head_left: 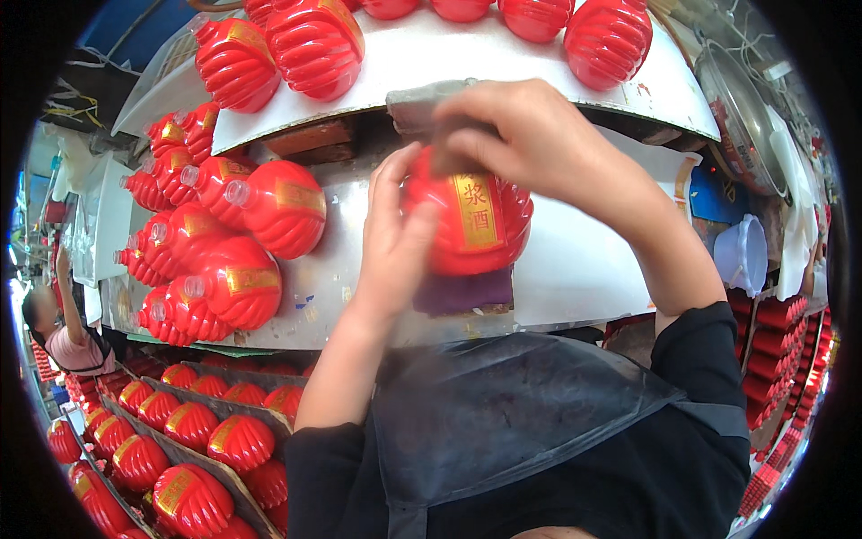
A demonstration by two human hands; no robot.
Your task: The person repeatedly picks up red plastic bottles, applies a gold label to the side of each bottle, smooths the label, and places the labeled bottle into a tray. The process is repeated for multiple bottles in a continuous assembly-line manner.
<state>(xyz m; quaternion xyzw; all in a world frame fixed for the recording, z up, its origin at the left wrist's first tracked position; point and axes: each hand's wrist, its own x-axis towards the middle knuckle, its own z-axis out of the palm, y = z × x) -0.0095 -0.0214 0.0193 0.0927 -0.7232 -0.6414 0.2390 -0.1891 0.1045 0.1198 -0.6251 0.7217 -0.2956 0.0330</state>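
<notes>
A red ribbed bottle (440,251) with a gold label stands or leans on a purple cloth (462,295) at the near edge of the work table, right in front of me. My left hand (395,220) grips the upper left side of this bottle, its thumb and fingers against the red wall. Over the bottle's top, my right hand (512,126) is curled with bent fingers around a dark brown thing, too blurred to name. The bottle's neck is hidden behind the hands. Just beyond them lies a grey block-like piece (417,110).
Several red bottles (285,208) with clear necks stand grouped on the table's left. More red bottles (316,49) line a raised white shelf (431,54) at the back. Racks of red bottles (190,499) fill the lower left. A white bucket (742,256) is at right; another person (76,337) is far left.
</notes>
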